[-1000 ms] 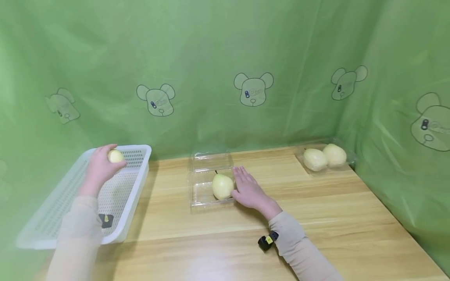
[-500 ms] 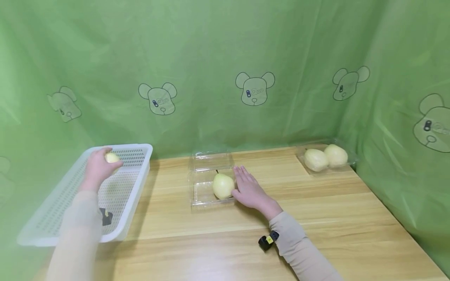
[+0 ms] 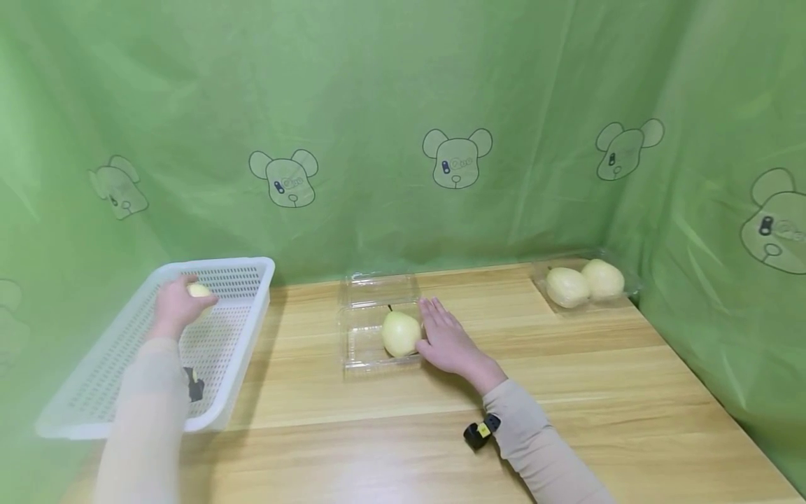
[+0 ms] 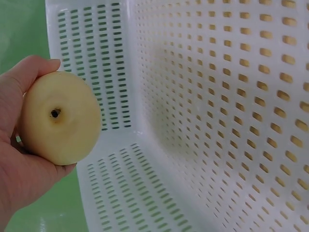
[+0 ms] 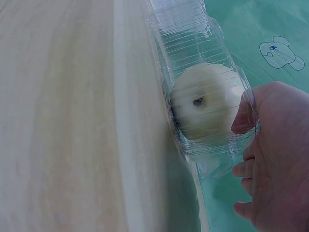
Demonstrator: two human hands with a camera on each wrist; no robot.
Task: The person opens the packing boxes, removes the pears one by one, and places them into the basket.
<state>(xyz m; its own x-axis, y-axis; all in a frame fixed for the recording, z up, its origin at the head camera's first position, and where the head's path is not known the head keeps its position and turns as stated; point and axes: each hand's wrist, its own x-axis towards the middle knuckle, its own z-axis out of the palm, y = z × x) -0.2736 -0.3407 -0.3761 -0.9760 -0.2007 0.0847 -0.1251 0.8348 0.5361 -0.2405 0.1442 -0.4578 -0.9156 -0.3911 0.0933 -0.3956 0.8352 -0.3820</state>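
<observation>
In the head view my left hand is at the back of the white basket, gripping a pale yellow pear. The left wrist view shows thumb and fingers around the side of that pear, its dark-centred end facing the camera. My right hand, fingers straight, rests against the right side of a clear plastic clamshell box whose lid stands raised at the back. A second pear sits in the right half of this box. In the right wrist view the thumb lies at the box's edge, close to the pear.
The perforated white basket stands at the left of the wooden table. Another clear box at the back right holds two pears. A green curtain with bear-head prints hangs behind and at the sides.
My left hand, with the pear in it, has lowered slightly toward the basket. My right hand, the clear box and the pear in it have kept their places.
</observation>
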